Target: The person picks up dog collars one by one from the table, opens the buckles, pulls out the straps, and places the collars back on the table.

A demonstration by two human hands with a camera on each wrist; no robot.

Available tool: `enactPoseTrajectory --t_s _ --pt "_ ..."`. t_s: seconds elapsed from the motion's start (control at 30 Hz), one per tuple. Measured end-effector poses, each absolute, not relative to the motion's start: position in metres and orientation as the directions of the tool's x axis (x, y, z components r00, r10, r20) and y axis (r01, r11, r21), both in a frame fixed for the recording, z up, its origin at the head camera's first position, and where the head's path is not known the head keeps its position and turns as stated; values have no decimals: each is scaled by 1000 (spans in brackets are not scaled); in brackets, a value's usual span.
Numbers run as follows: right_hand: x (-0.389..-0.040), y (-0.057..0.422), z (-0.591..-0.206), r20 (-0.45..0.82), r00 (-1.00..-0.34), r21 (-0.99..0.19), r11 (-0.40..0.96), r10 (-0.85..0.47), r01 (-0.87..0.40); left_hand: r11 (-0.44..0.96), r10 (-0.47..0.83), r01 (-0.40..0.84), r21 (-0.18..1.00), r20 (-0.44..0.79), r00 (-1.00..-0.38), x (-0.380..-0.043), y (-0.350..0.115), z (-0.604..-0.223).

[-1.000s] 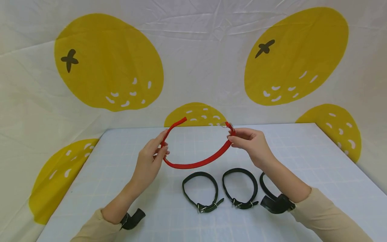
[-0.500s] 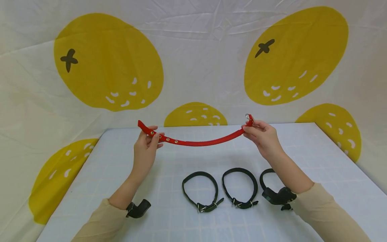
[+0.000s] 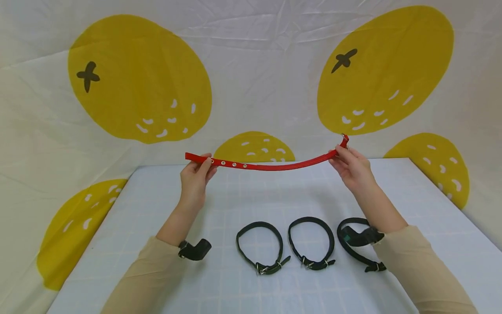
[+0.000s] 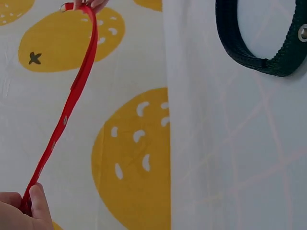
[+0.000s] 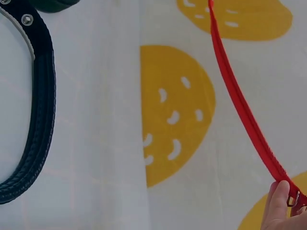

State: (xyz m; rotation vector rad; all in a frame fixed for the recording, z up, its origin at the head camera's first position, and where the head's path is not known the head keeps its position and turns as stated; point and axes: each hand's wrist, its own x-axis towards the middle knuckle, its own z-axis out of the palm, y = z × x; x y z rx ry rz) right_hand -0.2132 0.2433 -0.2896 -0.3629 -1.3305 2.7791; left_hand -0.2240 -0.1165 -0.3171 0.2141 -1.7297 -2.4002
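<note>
Head view: a person in beige sleeves holds a red strap raised above a pale checked table, its length sagging gently between two hands set well apart; the left hand pinches it between thumb and fingers near the eyelet end, a short red tip jutting past; the right hand pinches the other end, where a metal buckle shows beside the fingers in the right wrist view; nearer the person, three dark looped straps lie in a row on the table, the left one and the middle one in plain sight, the right one partly hidden behind a black wrist camera; beyond hangs a white cloth printed with yellow fruit shapes.
</note>
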Motion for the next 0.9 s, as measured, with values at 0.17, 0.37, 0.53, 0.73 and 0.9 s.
enactPoseTrajectory --t_s 0.17,0.37,0.53,0.73,0.9 --pt "-226 249 -293 -222 -958 -771 -634 179 60 -400 -245 11 917 -96 -965 -238 -113 -320" --pt "-243 254 -300 -279 -923 -752 -658 264 39 -455 -237 -38 890 -162 -958 -253 -109 -329" --pt "-257 257 -309 -344 -893 -715 -697 289 50 -474 -224 -83 876 -212 -951 -265 -109 -339" --pt "-272 263 -321 -412 -870 -674 -733 272 90 -502 -238 -121 856 -272 -933 -282 -105 -354" --pt "-288 261 -337 -457 -853 -627 -772 254 106 -500 -284 -99 860 -271 -920 -288 -106 -361"
